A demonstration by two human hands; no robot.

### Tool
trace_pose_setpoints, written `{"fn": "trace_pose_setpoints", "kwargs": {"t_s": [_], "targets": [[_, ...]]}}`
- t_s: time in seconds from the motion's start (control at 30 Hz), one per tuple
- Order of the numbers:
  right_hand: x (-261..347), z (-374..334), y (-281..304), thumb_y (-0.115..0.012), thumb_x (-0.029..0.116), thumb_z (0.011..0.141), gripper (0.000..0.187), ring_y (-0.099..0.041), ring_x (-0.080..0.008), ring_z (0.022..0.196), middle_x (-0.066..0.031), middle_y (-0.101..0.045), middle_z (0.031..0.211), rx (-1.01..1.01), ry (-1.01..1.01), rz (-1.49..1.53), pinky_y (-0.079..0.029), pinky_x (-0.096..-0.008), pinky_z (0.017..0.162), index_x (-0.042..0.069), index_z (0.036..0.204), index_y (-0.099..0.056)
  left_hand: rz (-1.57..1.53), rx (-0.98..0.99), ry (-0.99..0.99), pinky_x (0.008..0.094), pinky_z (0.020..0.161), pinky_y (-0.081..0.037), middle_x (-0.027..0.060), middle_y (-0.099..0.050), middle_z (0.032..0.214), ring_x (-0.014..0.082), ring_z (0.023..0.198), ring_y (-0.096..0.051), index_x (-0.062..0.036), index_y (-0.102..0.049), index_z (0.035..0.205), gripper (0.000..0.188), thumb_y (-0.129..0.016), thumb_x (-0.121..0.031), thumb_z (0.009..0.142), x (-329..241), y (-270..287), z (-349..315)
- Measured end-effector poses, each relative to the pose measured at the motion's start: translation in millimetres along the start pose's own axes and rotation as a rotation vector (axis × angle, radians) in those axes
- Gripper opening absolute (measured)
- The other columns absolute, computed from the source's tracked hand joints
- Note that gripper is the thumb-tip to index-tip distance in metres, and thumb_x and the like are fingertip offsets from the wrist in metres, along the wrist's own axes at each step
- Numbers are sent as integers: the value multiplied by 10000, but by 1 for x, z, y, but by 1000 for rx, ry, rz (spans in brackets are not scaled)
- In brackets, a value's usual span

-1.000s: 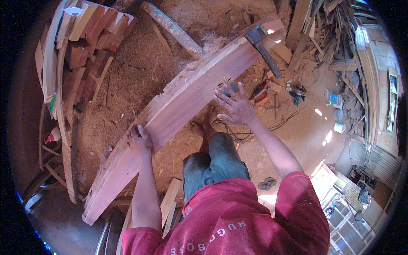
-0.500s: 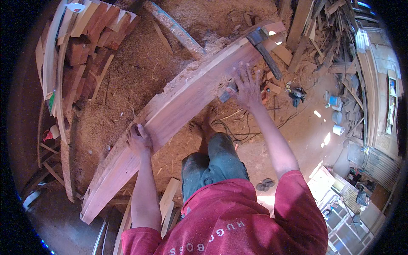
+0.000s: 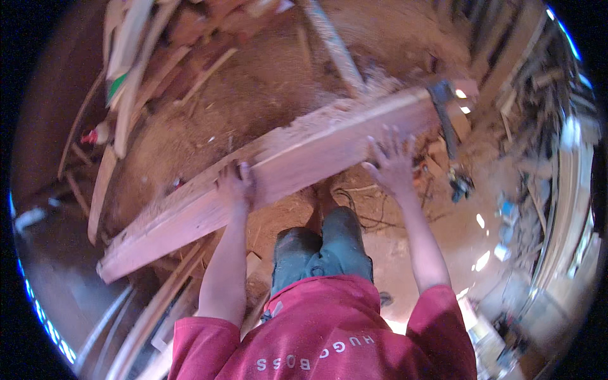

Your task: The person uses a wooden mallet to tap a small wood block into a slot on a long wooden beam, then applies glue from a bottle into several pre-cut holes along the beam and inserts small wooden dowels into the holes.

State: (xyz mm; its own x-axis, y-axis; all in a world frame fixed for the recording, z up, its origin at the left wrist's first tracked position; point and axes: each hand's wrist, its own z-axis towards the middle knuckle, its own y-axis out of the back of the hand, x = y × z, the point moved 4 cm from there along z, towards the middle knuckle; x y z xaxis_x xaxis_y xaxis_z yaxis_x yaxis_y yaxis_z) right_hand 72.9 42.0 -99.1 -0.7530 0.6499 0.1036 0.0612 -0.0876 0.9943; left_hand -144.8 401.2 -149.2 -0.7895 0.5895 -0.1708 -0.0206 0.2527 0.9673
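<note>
A long, thick wooden beam (image 3: 297, 171) with a pale top edge lies slantwise before me, from lower left to upper right. My left hand (image 3: 235, 185) is closed over its edge, left of the middle, with the fingers curled across the top. Farther right, my right hand (image 3: 394, 163) rests against the beam's face, fingers stretched and spread, holding nothing. Near the beam's right end, a dark metal piece like a clamp or tool (image 3: 444, 120) sits across it. The picture is smeared by motion, so fine detail is lost.
Wood shavings cover the ground (image 3: 253, 101) beyond the beam. Long timbers (image 3: 130, 82) are stacked at upper left; scrap wood (image 3: 532, 95) piles up at right. A dark power tool (image 3: 461, 185) and blue and white containers (image 3: 505, 229) stand on the right. Planks (image 3: 161, 294) lie at lower left.
My view has turned, so the beam lies flatter across it. My left hand stays on the beam's edge; my right hand stays spread on its face. A small grey block beside the right hand no longer shows.
</note>
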Motion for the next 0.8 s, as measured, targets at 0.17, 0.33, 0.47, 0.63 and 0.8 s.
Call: {"fn": "trace_pose_setpoints", "kwargs": {"t_s": [0.17, 0.33, 0.47, 0.63, 0.8], "targets": [[23, 34, 3, -669, 406, 908, 538, -455, -381, 1386, -171, -525, 1464, -207, -92, 8, -307, -595, 1150, 130, 1366, -609, -78, 26, -10, 543, 1115, -340, 169, -609, 1326, 354, 1315, -495, -102, -594, 1320, 551, -435, -521, 1001, -4, 5, -2], [103, 158, -42, -709, 224, 852, 263, -669, -359, 1040, -169, -710, 1084, 47, 121, 503, -534, -459, 916, 38, 1038, -715, -111, 40, 11, 556, 1143, -286, 160, -604, 1343, 349, 1343, -466, -92, -599, 1314, 554, -437, -518, 999, 1, 4, -7], [182, 214, -105, -706, 185, 823, 173, -729, -370, 919, -178, -736, 986, 609, 248, 241, -593, -471, 801, 94, 968, -731, -156, -46, -5, 561, 1090, -345, 186, -631, 1291, 372, 1281, -529, -105, -631, 1289, 525, -488, -509, 985, -1, 6, -9], [204, 216, -169, -622, 265, 941, 216, -729, -311, 976, -166, -748, 1020, 570, 86, 73, -590, -462, 771, 112, 1010, -759, -116, 3, -19, 568, 1106, -342, 188, -620, 1322, 375, 1300, -524, -95, -627, 1302, 541, -492, -512, 985, -7, 3, -1], [244, 217, -129, -590, 228, 955, 214, -739, -299, 973, -82, -752, 1070, 718, 8, 46, -597, -458, 727, 166, 1083, -749, -107, -51, 7, 549, 1081, -353, 167, -631, 1284, 346, 1268, -534, -93, -633, 1291, 544, -492, -510, 972, 6, -7, -4]]}}
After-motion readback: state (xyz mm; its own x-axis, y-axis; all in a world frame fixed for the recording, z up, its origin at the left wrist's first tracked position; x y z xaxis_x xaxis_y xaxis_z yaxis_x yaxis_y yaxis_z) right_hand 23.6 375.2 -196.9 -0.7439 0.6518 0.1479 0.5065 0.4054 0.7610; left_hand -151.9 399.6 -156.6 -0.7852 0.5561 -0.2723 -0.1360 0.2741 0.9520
